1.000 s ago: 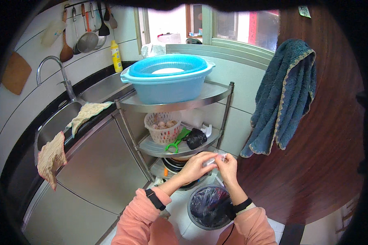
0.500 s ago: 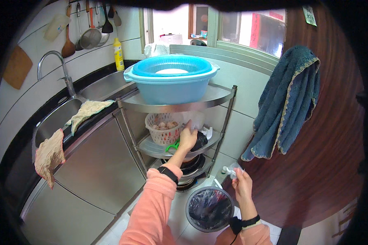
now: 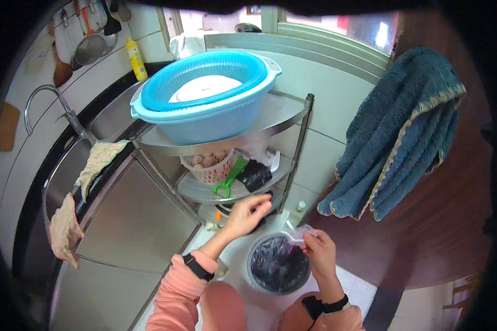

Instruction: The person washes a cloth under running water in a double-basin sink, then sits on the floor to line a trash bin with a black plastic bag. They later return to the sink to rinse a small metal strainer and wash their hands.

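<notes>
My right hand [image 3: 318, 252] pinches a small clear plastic wrapper [image 3: 297, 234] just above a round waste bin [image 3: 258, 274] lined with a dark bag. My left hand [image 3: 247, 214] hovers empty, fingers loosely apart, in front of the lowest shelf of a metal corner rack [image 3: 302, 132]. On the middle shelf, above that hand, sit a white basket [image 3: 209, 166], a green plastic tool [image 3: 230, 179] and a black bag [image 3: 254, 175]. A blue basin [image 3: 215, 124] holding a blue colander and a white plate rests on the top shelf.
A thick blue towel [image 3: 397, 138] hangs at the right against a brown door. At the left is a steel counter with a sink, a faucet [image 3: 43, 105], two draped cloths [image 3: 98, 160] [image 3: 65, 230] and a yellow bottle [image 3: 135, 58].
My left hand reached up to the middle shelf, then drew back down toward the lowest shelf. My right hand moved the wrapper down over the bin.
</notes>
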`<action>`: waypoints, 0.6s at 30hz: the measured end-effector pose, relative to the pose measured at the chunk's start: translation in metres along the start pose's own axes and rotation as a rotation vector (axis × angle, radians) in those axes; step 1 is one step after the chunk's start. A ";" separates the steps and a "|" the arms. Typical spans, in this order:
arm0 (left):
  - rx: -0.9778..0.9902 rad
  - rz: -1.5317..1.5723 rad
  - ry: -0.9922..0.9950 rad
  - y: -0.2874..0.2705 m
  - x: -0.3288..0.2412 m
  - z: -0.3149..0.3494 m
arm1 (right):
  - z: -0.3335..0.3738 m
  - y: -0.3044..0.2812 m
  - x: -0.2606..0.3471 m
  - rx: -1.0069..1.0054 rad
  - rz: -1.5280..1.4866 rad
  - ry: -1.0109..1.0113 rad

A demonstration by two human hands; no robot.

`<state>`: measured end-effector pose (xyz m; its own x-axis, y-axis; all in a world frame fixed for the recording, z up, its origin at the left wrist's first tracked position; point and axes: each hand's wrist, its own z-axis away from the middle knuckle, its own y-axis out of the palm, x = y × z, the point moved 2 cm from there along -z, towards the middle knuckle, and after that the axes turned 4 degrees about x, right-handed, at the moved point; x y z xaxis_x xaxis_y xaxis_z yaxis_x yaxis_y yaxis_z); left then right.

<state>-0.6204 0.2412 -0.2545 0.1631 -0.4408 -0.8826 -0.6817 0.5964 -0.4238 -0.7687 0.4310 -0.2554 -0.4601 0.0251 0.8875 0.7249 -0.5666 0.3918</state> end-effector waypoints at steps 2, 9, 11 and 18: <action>0.294 0.451 -0.209 0.012 -0.022 0.038 | 0.012 0.018 0.012 0.023 0.026 0.074; 0.008 0.872 -0.441 -0.017 -0.143 0.130 | 0.077 0.091 0.067 0.136 0.198 0.234; 0.028 0.701 -0.515 -0.043 -0.177 0.152 | 0.095 0.116 0.087 0.222 0.288 0.241; -0.269 0.193 -0.639 -0.153 -0.311 0.242 | 0.187 0.248 0.151 0.503 0.426 0.460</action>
<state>-0.3944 0.4493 0.0356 0.3511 0.1837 -0.9181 -0.8792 0.4020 -0.2558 -0.5622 0.4484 0.0207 -0.1777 -0.5138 0.8393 0.9794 -0.0097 0.2015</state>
